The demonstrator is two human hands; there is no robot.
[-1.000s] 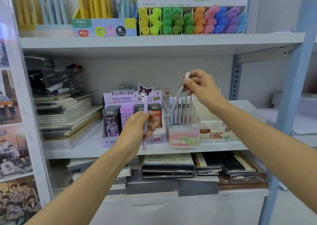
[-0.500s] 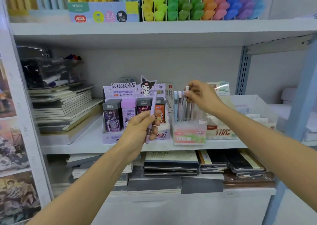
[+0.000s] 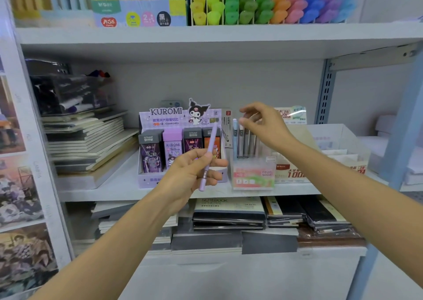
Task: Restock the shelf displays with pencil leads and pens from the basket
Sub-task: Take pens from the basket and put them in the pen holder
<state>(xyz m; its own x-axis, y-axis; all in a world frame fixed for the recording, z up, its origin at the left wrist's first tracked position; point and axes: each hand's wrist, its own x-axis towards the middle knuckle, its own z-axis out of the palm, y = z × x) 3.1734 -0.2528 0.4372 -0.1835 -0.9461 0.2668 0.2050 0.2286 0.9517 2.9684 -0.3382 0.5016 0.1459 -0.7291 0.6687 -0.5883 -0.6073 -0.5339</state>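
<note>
My left hand (image 3: pixel 192 174) grips a lilac pen (image 3: pixel 208 153), tilted with its top toward the upper right, in front of the Kuromi lead display box (image 3: pixel 180 116) on the middle shelf. My right hand (image 3: pixel 265 126) hovers just above the clear pen holder (image 3: pixel 253 174), fingers loosely spread and holding nothing. Several pale pens (image 3: pixel 240 139) stand upright in that holder, right below my fingertips. No basket is in view.
A cream lead box (image 3: pixel 295 174) stands right of the holder, then a white carton (image 3: pixel 343 139). Notebook stacks (image 3: pixel 87 144) lie at the left and on the lower shelf (image 3: pixel 229 212). Highlighters (image 3: pixel 263 2) fill the upper shelf. A blue upright (image 3: pixel 400 128) stands at right.
My right hand lowered a white pen into the clear holder, let go of it and lifted slightly. My left hand tilted the lilac pen toward the right.
</note>
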